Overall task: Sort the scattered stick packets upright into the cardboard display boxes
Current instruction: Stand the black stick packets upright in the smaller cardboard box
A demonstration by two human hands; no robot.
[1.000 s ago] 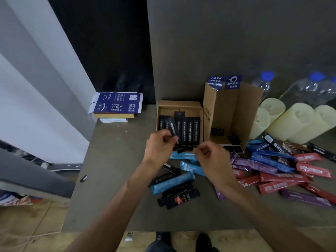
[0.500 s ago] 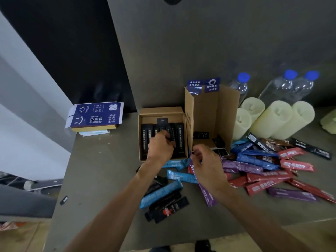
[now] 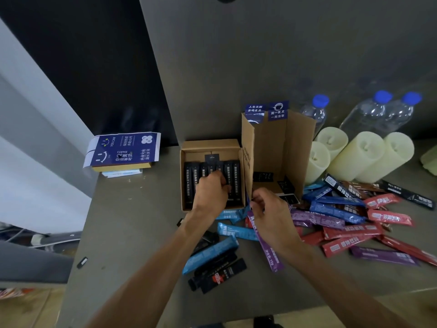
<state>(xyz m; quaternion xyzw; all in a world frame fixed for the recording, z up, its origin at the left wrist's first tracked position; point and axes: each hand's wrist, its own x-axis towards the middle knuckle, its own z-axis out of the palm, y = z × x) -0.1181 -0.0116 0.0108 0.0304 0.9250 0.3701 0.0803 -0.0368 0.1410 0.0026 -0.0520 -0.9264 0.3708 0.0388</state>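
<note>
Head view: the left hand has been moved into the low box at the tabletop's rear edge, fingers curled on a black packet now seated upright in the row. A purple packet has been lifted, pinched by the right hand beside the tall box; its placement is judged next.

Single head view, looking down and forward, close over table

Grey table: low cardboard box with a row of upright black packets, left hand curling its fingers onto them. Right hand pinches a purple packet beside the tall open box. Loose mixed packets, three candles and bottles at right.
</note>
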